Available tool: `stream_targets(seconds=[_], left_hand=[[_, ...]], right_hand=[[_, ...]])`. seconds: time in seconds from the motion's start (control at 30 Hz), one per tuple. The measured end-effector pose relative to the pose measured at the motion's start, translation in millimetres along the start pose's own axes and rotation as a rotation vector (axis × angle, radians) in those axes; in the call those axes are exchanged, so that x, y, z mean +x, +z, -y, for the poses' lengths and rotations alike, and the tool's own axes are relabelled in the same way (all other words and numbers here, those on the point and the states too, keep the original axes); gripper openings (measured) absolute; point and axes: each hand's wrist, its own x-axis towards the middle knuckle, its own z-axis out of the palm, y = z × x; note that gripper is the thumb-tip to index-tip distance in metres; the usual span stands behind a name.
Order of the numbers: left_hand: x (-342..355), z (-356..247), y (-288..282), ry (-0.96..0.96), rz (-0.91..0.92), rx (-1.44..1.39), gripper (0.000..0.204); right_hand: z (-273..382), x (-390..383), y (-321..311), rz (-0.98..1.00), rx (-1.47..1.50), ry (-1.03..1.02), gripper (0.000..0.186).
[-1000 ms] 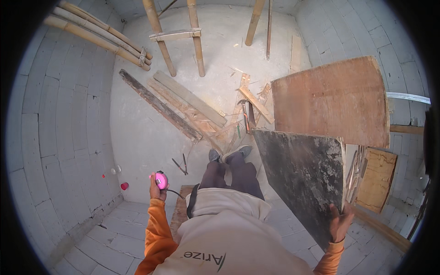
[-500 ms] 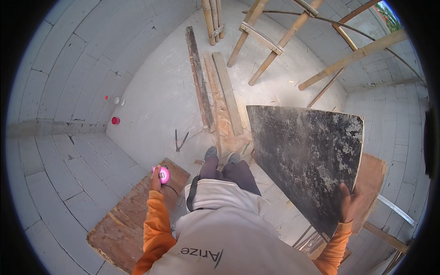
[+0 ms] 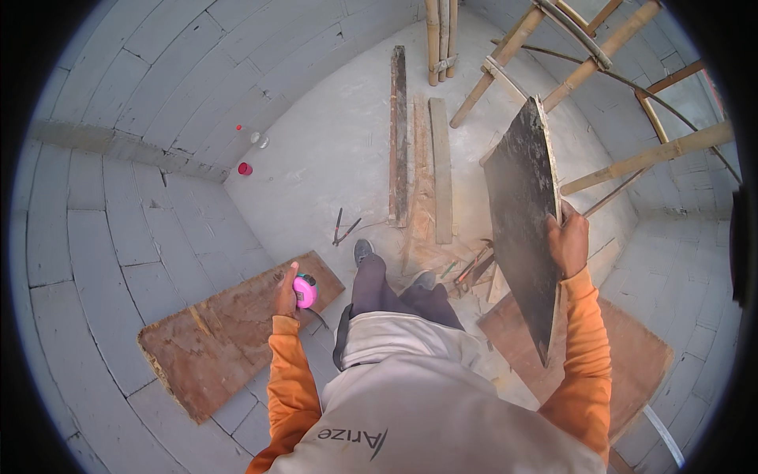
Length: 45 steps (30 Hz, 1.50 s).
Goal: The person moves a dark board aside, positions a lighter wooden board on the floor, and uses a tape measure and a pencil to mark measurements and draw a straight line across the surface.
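My left hand (image 3: 284,298) is closed on a pink tape measure (image 3: 306,291), above a brown plywood board (image 3: 209,340) at the lower left. My right hand (image 3: 570,243) grips the edge of a black, blotched plywood board (image 3: 517,205), raised beside me and seen nearly edge-on. Another brown plywood board (image 3: 632,367) lies behind it at the lower right. Pincers (image 3: 341,235) lie on the floor near my left foot. A hammer (image 3: 478,268) and other small tools, partly hidden by the black board, lie near my right foot.
Long timber strips (image 3: 440,170) lie ahead on the pale floor (image 3: 292,150). A bamboo scaffold (image 3: 588,75) stands at the upper right, with bamboo poles (image 3: 434,39) upright at the back. A red cup (image 3: 245,169) sits by the block wall (image 3: 103,221); a metal bar (image 3: 663,434) is at the lower right.
The view has turned toward my right. My right hand has raised the black board and swung it nearer edge-on. My left hand still holds the tape measure.
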Motion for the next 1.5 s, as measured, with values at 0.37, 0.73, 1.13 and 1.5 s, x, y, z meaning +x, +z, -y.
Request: stream_targets(seconds=[0.37, 0.73, 1.13, 1.5], left_hand=[[32.5, -97.5, 100.2, -0.187, 0.707, 0.074, 0.053], [132.7, -103.4, 78.6, -0.545, 0.586, 0.235, 0.068], [231.5, -55.8, 101.3, -0.102, 0.017, 0.735, 0.031], [334.8, 32.1, 98.5, 0.029, -0.401, 0.685, 0.052]], right_hand=[[206.1, 81.1, 211.2, 0.196, 0.208, 0.106, 0.050], [300.0, 87.2, 407.7, 0.199, 0.281, 0.193, 0.057], [162.8, 9.5, 471.5, 0.158, 0.720, 0.432, 0.061], [-284.5, -199.5, 616.3, -0.106, 1.030, 1.692, 0.038]])
